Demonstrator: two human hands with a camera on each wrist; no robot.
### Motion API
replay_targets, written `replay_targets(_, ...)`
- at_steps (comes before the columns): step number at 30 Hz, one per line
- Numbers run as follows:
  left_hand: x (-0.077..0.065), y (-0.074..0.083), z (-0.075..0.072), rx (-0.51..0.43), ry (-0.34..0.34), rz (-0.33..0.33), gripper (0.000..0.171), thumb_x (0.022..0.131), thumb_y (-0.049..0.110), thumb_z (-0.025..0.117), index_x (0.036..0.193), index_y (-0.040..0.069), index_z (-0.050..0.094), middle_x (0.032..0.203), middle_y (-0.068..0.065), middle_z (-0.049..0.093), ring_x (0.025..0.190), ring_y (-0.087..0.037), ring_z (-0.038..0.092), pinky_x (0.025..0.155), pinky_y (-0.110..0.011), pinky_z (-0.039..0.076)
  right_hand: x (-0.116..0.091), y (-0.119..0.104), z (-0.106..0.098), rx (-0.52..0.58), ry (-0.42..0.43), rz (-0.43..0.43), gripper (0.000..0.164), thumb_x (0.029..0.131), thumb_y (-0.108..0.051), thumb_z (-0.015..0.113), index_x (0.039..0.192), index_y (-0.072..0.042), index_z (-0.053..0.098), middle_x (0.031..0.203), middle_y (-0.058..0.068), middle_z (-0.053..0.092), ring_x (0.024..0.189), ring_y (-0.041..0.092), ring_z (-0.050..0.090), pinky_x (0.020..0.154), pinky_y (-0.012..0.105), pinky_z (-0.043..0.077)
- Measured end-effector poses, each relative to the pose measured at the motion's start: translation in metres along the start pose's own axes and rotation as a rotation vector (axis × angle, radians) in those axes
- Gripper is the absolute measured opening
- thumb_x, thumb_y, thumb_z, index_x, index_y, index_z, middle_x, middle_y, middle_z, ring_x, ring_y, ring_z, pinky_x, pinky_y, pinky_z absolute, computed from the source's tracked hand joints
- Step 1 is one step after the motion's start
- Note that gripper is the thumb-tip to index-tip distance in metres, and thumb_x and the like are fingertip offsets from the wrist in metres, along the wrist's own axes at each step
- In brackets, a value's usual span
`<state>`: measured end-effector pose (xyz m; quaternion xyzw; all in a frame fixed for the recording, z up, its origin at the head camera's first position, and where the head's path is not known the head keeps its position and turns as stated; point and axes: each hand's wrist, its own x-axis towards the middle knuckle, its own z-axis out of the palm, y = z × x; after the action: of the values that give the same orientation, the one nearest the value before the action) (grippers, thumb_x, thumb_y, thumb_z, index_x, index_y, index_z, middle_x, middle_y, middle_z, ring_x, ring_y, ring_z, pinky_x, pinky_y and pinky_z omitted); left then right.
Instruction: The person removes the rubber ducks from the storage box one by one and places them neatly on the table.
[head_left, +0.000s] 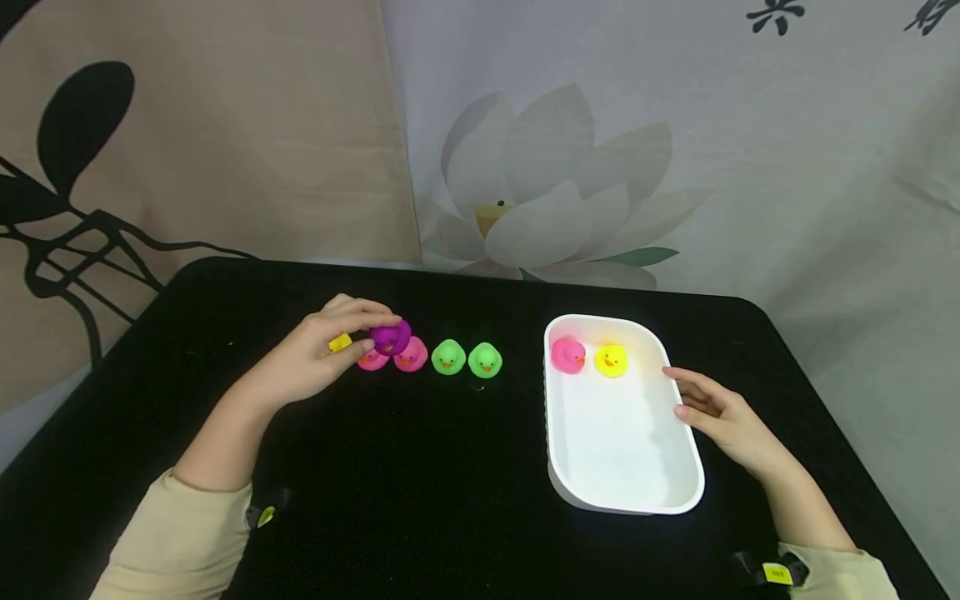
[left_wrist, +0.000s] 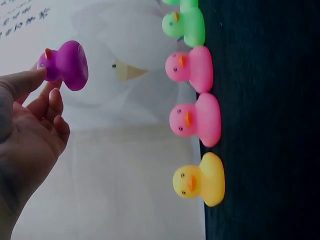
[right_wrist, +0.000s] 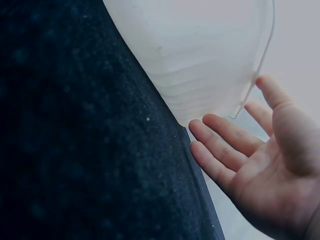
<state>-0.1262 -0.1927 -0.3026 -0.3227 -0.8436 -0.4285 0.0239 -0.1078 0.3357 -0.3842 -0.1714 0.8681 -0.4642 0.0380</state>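
My left hand (head_left: 318, 348) pinches a purple rubber duck (left_wrist: 72, 65) by its head between thumb and fingers, raised above a row of ducks. In that row stand a yellow duck (left_wrist: 212, 179), partly behind the hand in the head view, two pink ducks (head_left: 411, 355) and two green ducks (head_left: 448, 357). At the right, my right hand (head_left: 720, 417) has its fingers loosely extended, with fingertips right at the side of a white plastic tray (head_left: 622, 467). Inside the tray, near its far end, sit a pink duck (head_left: 568, 355) and a yellow duck (head_left: 611, 361).
Everything stands on a black-covered table (head_left: 420, 492). Behind its far edge hangs a cloth backdrop (head_left: 300, 125) printed with a lotus flower and dark leaves.
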Motion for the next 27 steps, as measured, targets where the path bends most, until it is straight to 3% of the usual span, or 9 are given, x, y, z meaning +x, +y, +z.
replay_targets(14,-0.009,-0.019,-0.021,0.035,0.06,0.022,0.039,0.089,-0.009,0.056,0.125,0.004,0.06,0.126,-0.008,0.055,0.108,-0.015,0.043,0.08,-0.03,0.042,0.0,0.002,-0.001,-0.02,0.005,0.014,0.049,0.094,-0.01,0.061,0.139,0.0,0.044,0.13,0.028,0.051,0.103,0.003,0.059,0.08,0.023,0.05)
replay_targets(27,-0.02,-0.034,-0.038,0.094,0.069,-0.081,0.039,0.09,-0.007,0.055,0.127,0.006,0.06,0.129,-0.011,0.053,0.114,-0.012,0.04,0.085,-0.034,0.039,0.0,0.0,-0.001,-0.012,0.002,0.013,0.051,0.093,-0.007,0.061,0.14,0.0,0.042,0.131,0.028,0.05,0.104,0.007,0.06,0.08,0.024,0.05)
